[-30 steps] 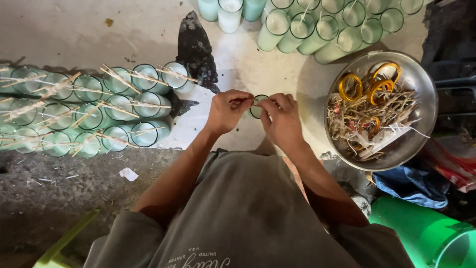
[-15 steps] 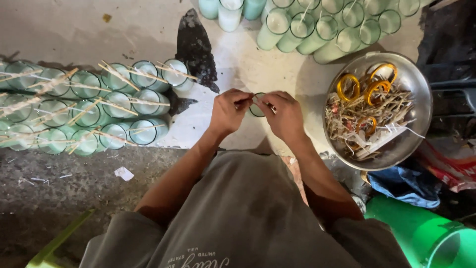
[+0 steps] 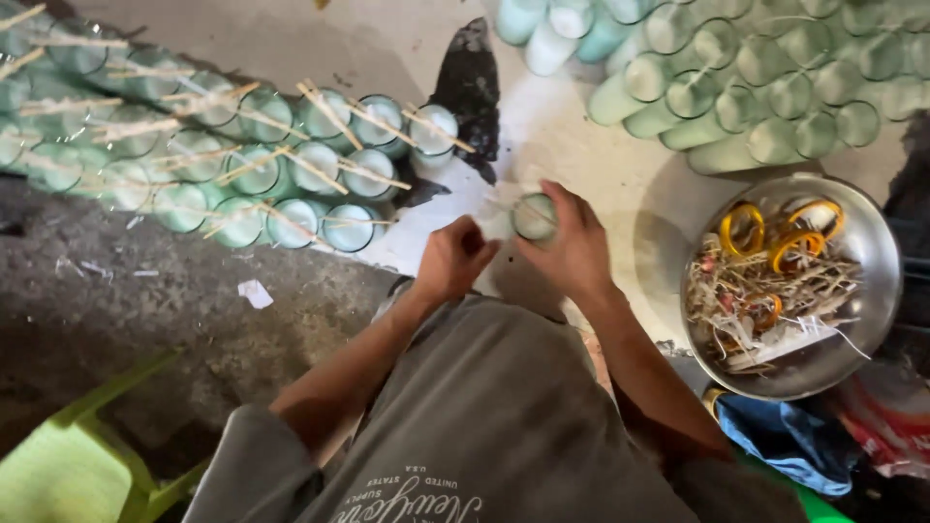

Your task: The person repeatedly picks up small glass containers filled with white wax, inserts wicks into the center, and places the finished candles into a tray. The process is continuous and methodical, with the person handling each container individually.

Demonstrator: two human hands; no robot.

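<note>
Nearest the camera was the person's own grey shirt [image 3: 484, 426], with both bare forearms reaching forward from it over the floor. The right hand [image 3: 572, 247] was wrapped around a small pale green glass [image 3: 534, 216], fingers curled about its side and the thumb near its rim, so that the round mouth faced up between the two hands. The left hand [image 3: 453, 260] sat just beside it, closed into a loose fist with the fingertips pinched together; whether anything thin lay in that pinch could not be told. The glass was held above a white patch of floor [image 3: 581, 165], close in front of the person's body. To the right stood a round metal bowl [image 3: 877, 281] holding a tangle of thin sticks and strings and several yellow rings [image 3: 743, 228]. To the left, a bright green plastic stool [image 3: 68, 465] edged into view over dark rough ground. Farther out on the left lay rows of filled glasses [image 3: 291, 174] with thin wooden sticks [image 3: 329, 111] laid across their mouths. Farthest, at upper right, a crowded cluster of similar pale green glasses [image 3: 736, 87] stood without sticks.
</note>
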